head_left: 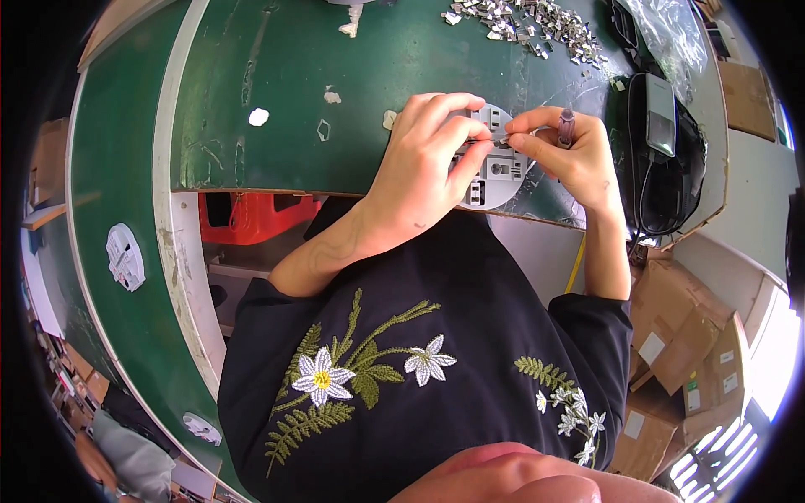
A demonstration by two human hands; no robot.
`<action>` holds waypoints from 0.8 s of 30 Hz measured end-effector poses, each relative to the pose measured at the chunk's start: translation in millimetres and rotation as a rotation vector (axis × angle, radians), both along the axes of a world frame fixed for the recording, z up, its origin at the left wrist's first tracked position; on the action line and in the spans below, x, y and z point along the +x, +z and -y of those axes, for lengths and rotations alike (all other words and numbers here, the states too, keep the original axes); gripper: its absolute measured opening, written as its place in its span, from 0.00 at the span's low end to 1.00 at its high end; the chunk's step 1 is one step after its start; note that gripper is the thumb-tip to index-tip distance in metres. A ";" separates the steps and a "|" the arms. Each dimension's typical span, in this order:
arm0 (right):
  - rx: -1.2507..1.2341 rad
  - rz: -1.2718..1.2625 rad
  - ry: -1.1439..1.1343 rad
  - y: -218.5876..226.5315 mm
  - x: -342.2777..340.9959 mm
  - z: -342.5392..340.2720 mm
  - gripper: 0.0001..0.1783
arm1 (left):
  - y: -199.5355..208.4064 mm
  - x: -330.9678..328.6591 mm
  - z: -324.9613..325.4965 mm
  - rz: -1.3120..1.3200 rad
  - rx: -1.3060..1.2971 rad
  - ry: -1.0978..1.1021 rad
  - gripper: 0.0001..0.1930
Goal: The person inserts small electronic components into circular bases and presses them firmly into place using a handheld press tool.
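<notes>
In the head view, a round grey plastic part (501,194) sits between one and two o'clock from centre, at the green bench (285,151)'s near edge. The left hand (429,155) covers its nine-o'clock side, thumb and forefinger nearly together — whether they grip anything, I cannot tell. From three o'clock, the right hand (580,161) pinches a small metal piece (502,142), a purple-handled tool (566,126) tucked between its fingers. Metal bits (545,29) lie scattered toward one o'clock.

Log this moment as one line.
left hand: over round grey plastic base | right hand: pinching small metal piece | beyond: pile of metal parts on green workbench
</notes>
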State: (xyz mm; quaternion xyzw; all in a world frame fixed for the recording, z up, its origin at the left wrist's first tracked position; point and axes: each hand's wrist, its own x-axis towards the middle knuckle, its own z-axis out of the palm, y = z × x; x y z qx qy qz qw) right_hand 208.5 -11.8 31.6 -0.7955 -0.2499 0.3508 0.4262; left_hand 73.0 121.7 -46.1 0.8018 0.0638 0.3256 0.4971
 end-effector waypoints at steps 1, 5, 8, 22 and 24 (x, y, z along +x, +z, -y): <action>-0.005 0.026 0.016 0.0 -0.1 -0.4 0.07 | -0.3 0.4 -0.3 0.000 0.005 0.000 0.06; -0.020 0.082 0.050 1.8 -0.5 -3.6 0.06 | -1.6 2.0 -2.2 0.001 0.016 -0.004 0.06; -0.031 0.089 0.066 3.8 -0.5 -7.1 0.06 | -2.6 3.5 -3.9 0.000 0.020 -0.011 0.06; -0.015 0.135 0.120 -2.9 6.4 -13.8 0.05 | -2.3 9.9 -9.3 0.005 0.017 -0.020 0.07; -0.018 0.130 0.114 -2.3 6.5 -14.6 0.05 | -2.7 10.6 -10.4 0.006 0.014 -0.022 0.06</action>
